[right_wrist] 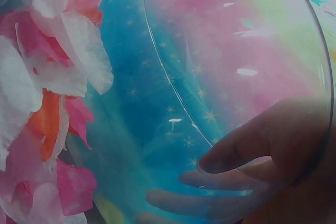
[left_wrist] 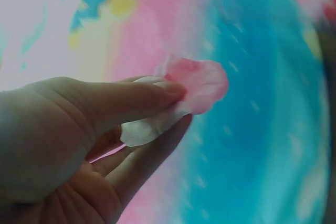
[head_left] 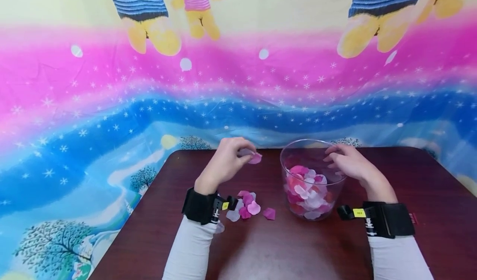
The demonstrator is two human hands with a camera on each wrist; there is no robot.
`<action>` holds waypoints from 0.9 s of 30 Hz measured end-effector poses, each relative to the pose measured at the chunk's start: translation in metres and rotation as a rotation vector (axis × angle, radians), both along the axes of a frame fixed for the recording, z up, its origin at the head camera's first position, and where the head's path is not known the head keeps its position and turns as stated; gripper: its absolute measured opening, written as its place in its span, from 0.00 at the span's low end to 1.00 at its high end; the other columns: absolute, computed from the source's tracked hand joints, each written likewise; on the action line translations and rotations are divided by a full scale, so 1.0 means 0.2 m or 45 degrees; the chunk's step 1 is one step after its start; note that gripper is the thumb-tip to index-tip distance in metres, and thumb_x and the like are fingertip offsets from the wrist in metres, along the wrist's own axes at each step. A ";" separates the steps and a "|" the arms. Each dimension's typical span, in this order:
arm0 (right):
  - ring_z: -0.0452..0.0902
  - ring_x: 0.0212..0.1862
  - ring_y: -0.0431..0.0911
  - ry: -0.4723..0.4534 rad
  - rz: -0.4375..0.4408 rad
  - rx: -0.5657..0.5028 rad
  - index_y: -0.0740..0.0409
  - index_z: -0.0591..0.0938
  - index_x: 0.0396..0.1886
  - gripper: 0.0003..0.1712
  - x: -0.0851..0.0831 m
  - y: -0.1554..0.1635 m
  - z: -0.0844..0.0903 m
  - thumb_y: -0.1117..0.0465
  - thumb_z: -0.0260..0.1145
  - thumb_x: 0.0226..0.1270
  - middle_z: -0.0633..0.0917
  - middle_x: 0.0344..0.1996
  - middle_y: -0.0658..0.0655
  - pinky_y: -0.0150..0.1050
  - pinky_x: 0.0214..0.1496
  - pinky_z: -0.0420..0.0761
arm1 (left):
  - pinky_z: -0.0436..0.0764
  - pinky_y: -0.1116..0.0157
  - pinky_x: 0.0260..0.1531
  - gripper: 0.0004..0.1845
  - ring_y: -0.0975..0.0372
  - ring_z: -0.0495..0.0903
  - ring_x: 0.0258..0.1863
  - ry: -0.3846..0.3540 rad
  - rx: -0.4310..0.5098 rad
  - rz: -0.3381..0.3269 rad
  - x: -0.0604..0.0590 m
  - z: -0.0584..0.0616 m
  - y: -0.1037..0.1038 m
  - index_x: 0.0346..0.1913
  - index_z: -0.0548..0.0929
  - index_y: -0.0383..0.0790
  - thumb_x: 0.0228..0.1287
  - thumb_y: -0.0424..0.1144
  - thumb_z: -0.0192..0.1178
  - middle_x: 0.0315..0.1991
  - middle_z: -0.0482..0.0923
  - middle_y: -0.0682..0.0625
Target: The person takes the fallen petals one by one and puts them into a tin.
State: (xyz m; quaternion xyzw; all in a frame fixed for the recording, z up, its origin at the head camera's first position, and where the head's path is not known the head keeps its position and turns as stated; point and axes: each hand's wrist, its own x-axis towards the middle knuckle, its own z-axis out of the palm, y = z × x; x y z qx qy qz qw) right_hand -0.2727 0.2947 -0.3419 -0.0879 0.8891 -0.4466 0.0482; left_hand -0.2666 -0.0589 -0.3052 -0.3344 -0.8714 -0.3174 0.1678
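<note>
My left hand (head_left: 228, 158) is raised above the table at the left, pinching artificial flower petals (left_wrist: 202, 85) between thumb and fingertips; a pink one and whitish ones show. My right hand (head_left: 348, 160) is at the right rim of a clear glass bowl (head_left: 337, 195), its fingers loosely extended over the opening. Through the glass in the right wrist view, the fingers (right_wrist: 194, 203) are spread with nothing visible between them; whether they touch the rim, I cannot tell. Pink, white and red petals (head_left: 309, 193) fill the lower part of the bowl.
Loose petals (head_left: 244, 209) in pink, magenta and white lie on the dark wooden table (head_left: 261, 251) left of the bowl, near my left wrist. One magenta petal (head_left: 269, 213) lies apart from them. A printed cloth (head_left: 238, 85) hangs behind the table.
</note>
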 end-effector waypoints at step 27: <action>0.76 0.61 0.71 -0.018 -0.016 -0.057 0.75 0.65 0.69 0.26 0.01 -0.01 0.01 0.65 0.38 0.78 0.75 0.62 0.79 0.55 0.53 0.83 | 0.78 0.77 0.50 0.09 0.64 0.82 0.44 0.266 0.159 -0.329 0.08 -0.14 0.51 0.45 0.89 0.38 0.63 0.28 0.71 0.42 0.86 0.51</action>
